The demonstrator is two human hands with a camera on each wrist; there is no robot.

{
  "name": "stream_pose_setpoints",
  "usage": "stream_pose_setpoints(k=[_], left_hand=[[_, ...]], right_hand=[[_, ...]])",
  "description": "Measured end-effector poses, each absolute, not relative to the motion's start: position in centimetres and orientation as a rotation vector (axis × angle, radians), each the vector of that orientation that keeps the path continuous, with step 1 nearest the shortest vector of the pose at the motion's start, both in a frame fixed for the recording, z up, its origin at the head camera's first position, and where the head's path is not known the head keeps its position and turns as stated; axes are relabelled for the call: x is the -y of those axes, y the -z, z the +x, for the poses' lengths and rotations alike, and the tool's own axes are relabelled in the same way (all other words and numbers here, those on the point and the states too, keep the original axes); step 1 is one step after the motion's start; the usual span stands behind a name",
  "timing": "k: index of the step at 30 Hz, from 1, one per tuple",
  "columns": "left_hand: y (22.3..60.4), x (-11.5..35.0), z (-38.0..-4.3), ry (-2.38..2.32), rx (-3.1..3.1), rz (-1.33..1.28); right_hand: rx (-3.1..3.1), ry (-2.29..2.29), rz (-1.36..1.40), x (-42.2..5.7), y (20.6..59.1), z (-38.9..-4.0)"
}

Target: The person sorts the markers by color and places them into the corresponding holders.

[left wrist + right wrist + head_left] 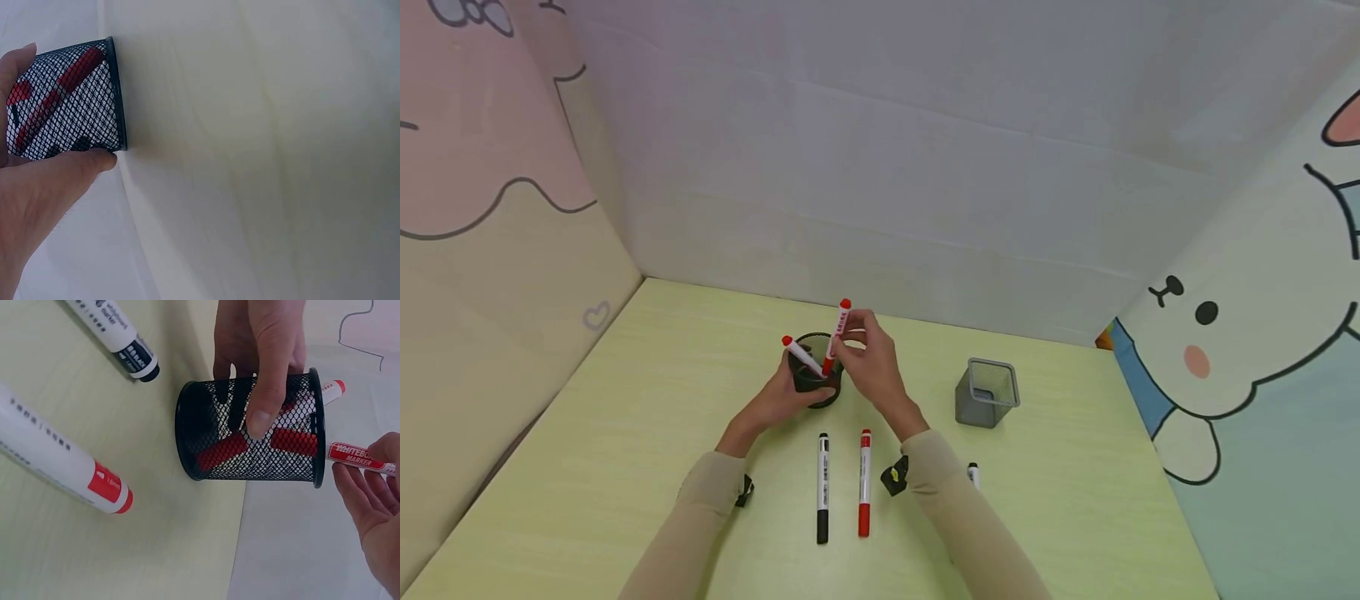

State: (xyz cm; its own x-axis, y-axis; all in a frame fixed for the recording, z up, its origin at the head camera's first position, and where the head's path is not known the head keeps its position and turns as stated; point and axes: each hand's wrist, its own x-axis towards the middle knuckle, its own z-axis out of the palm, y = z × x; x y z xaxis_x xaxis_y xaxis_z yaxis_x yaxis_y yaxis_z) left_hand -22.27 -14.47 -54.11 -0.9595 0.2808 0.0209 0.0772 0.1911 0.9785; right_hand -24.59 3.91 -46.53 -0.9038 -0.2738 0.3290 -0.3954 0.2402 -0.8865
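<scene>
My left hand (781,398) grips a black mesh pen cup (212,419) round its side, thumb across the mesh. A whiteboard marker with a red cap (801,355) leans inside it, its end jutting past the rim. Between thumb and fingers my right hand (874,362) pinches another red whiteboard marker (353,456). Its red lower end shows through the mesh, inside the cup. In the left wrist view, red marker parts (81,69) appear behind the mesh, with the left hand (44,194) around the cup.
Nearer me on the table (625,417) lie a black marker (823,487) and a red marker (865,483). To the right stands a grey square mesh holder (987,396). Another marker (973,475) is partly hidden by the right sleeve. A pale wall (880,208) rises behind the table.
</scene>
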Motion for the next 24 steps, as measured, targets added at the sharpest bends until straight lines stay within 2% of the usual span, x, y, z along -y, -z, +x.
stream_pose_setpoints(k=[8,24], left_hand=[[54.3,14.5,-22.6,-1.871,-2.288,0.398],[54.2,14.7,-22.5,-1.905,-2.263,0.427]], right_hand=[[2.587,-1.413,0.889,-3.8,46.8,-24.6],[2.774,-1.127,1.251,-3.3,45.6,-25.0]])
